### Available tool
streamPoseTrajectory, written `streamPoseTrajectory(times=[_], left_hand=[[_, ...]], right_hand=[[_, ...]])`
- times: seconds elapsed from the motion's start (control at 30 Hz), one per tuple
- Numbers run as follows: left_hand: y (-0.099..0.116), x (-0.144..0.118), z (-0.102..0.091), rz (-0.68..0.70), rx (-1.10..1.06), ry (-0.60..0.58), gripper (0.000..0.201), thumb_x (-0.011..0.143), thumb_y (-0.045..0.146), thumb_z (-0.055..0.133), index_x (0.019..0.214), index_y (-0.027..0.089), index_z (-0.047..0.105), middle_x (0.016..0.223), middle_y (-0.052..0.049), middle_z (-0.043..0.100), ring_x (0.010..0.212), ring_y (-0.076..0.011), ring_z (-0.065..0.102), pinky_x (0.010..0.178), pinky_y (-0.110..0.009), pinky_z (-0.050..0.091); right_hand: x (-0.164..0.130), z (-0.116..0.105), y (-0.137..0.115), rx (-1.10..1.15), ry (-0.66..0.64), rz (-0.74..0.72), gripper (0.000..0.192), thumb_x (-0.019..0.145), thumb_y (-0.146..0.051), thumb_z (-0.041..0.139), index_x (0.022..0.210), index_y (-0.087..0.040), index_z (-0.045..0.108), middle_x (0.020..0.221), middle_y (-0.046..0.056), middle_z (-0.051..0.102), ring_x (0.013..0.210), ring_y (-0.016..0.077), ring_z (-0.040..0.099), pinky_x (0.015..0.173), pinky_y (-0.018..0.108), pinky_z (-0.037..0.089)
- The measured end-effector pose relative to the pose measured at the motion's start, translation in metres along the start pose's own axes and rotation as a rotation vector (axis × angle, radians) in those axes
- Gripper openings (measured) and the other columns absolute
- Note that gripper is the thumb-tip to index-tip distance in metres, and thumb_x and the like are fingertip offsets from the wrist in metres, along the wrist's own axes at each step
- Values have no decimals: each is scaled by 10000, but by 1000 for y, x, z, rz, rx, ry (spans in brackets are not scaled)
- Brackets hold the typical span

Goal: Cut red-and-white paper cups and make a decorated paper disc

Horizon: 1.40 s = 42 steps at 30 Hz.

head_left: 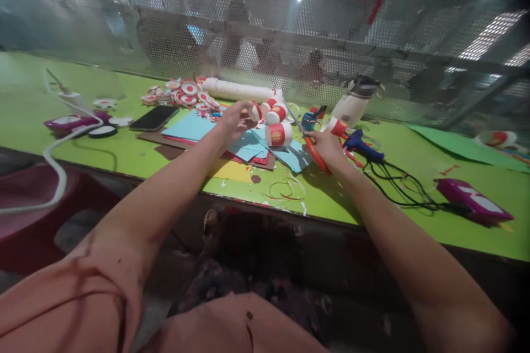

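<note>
My right hand (327, 146) grips red-handled scissors (313, 154), blades angled up and left toward the paper cups. My left hand (234, 120) holds a small red and white paper piece (254, 112) just above a stack of blue paper sheets (244, 146). Close to both hands stand three red and white paper cups (279, 133). The scissor tips sit close to the piece in my left hand.
On the green table (124, 149): a black phone (154, 118), a pile of red-white discs (182, 94), a white roll (238, 90), a blue glue gun (361, 143) with black cord, a glue bottle (351, 105), a magenta case (474, 201). Mesh screen behind; people beyond it.
</note>
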<state>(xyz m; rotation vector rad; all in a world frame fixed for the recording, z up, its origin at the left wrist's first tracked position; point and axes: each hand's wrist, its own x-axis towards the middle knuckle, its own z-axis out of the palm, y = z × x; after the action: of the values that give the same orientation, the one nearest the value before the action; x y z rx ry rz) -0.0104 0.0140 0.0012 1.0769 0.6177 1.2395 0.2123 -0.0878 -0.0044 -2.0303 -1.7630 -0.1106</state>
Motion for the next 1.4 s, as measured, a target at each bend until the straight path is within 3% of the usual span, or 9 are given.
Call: streamPoseTrajectory(times=[0.13, 0.3, 0.43, 0.53, 0.67, 0.83, 0.97, 1.17, 1.4], left_hand=[[2, 1, 0, -54, -105, -23, 128, 732, 206, 601, 813, 114, 566, 727, -53, 570, 727, -147, 566, 752, -293, 472], [7, -8, 8, -15, -60, -184, 154, 738, 281, 654, 814, 153, 617, 763, -61, 606, 713, -154, 568, 663, -265, 469], [10, -13, 9, -50, -96, -320, 235, 771, 359, 626, 897, 162, 647, 919, -87, 668, 806, -197, 638, 706, -304, 491], [13, -17, 11, -45, -95, -376, 247, 769, 349, 642, 951, 183, 646, 988, -87, 672, 784, -200, 663, 626, -275, 482], [17, -24, 15, -17, -131, -349, 394, 739, 277, 688, 1123, 234, 613, 1066, -78, 663, 819, -189, 666, 675, -279, 502], [21, -31, 19, -4, -104, -362, 501, 678, 177, 729, 1163, 214, 605, 1088, -95, 662, 896, -215, 657, 754, -308, 506], [23, -35, 24, 4, -102, -350, 423, 674, 173, 726, 1086, 171, 630, 1043, -112, 674, 908, -236, 660, 808, -339, 497], [21, -29, 24, 41, -186, -277, 446, 654, 128, 717, 1080, 187, 596, 948, -63, 687, 847, -187, 668, 888, -359, 485], [16, -18, 15, 27, -261, -302, 198, 733, 190, 663, 922, 151, 618, 958, -85, 680, 942, -202, 647, 979, -375, 452]], right_hand=[[0, 0, -2, 6, 10, 7, 433, 751, -129, 556, 1175, -129, 643, 1054, 123, 702, 983, 274, 639, 826, 339, 461], [-5, -8, -9, 15, 62, -6, 415, 750, -89, 514, 1126, -163, 672, 984, 117, 727, 904, 254, 668, 771, 296, 480], [-6, -8, -10, 32, 102, -29, 408, 727, -102, 535, 1095, -198, 681, 970, 76, 735, 871, 232, 678, 738, 265, 493], [-6, -4, -7, 37, 111, -18, 408, 735, -119, 535, 1110, -206, 672, 981, 78, 733, 878, 237, 677, 734, 274, 493], [-6, 0, -3, 49, 84, 12, 384, 755, -207, 568, 1127, -192, 662, 977, 116, 727, 879, 280, 674, 708, 312, 492], [-6, 3, -2, 91, 72, 10, 372, 752, -291, 605, 1106, -195, 667, 984, 122, 721, 905, 295, 663, 718, 323, 485], [-4, 3, -2, 148, 110, -5, 354, 764, -269, 584, 1098, -182, 665, 972, 120, 721, 901, 286, 662, 738, 330, 487], [-3, 1, -5, 242, 205, -95, 469, 704, -111, 541, 1159, -202, 604, 1088, 78, 677, 983, 216, 627, 827, 294, 477], [-10, 4, -12, 358, 280, -233, 384, 779, -239, 522, 1144, -147, 599, 1070, 102, 682, 988, 234, 627, 885, 343, 464]])
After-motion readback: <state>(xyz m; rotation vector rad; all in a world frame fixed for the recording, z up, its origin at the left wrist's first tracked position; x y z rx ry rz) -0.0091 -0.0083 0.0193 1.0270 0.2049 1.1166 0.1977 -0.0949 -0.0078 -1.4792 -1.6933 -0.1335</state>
